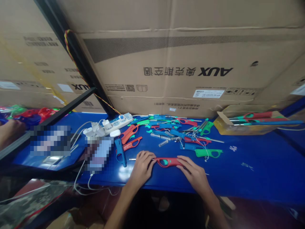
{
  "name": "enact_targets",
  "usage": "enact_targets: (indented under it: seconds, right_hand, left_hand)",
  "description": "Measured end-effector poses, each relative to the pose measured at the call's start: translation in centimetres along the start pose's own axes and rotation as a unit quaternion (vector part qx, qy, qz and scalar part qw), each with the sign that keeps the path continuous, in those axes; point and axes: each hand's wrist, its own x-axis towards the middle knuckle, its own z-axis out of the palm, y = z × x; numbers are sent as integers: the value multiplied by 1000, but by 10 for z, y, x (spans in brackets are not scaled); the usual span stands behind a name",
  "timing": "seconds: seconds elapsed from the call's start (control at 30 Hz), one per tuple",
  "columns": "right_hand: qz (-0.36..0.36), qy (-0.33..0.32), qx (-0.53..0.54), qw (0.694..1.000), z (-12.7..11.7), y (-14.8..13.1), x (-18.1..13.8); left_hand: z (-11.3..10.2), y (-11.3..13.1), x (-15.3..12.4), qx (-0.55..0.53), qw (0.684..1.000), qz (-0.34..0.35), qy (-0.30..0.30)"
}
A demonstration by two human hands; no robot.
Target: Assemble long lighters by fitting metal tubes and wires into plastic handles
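Nearer me than the power strip (114,122), low over the blue table (250,165), sits the red lighter shell (168,162). My left hand (141,167) closes its fingers round the nose end; my right hand (194,174) pinches the grip end. I judge it light, stiff, hollow plastic, smooth and liable to slip or spring apart; best held by both ends, clear of the green trigger (165,163).

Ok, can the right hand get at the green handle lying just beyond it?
Probably yes: the green handle lies on the blue table close beyond the right hand, with bare tabletop between, though that hand grips the red handle.
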Motion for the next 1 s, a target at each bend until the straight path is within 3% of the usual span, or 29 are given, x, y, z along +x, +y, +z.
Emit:
enact_targets:
  seconds: [0.17, 0.77, 1.0]
  right_hand:
    - [4, -10, 4, 1000, -1, -3, 2]
    - [-9, -25, 7, 1000, -3, -6, 4]
    - [-14, -5, 11, 1000, 0, -3, 2]
  left_hand:
    - [-2, 2, 0, 40, 999, 1, 5]
    - [-3, 1, 0, 33, 999, -12, 18]
    - [-5, 0, 2, 6, 999, -8, 53]
